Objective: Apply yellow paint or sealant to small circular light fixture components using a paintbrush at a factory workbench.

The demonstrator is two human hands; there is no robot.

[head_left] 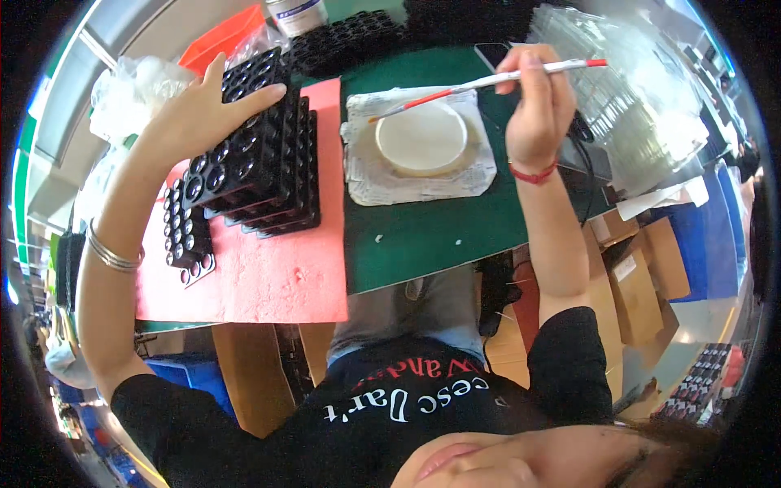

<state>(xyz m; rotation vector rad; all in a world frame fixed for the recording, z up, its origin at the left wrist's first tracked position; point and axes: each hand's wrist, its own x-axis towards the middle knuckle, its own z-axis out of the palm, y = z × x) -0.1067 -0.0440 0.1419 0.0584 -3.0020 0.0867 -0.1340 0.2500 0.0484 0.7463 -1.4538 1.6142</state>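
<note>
While right fingers (534,91) clamp a brush (478,84), left fingers (215,75) apart, against black trays (254,151).

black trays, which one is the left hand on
The top tray of the tall stack; the left hand is on it, the others lie beneath or apart.

A head-worn fisheye camera looks down at close range on the table (415,244), left hand (213,106) and right hand (537,106).
</note>
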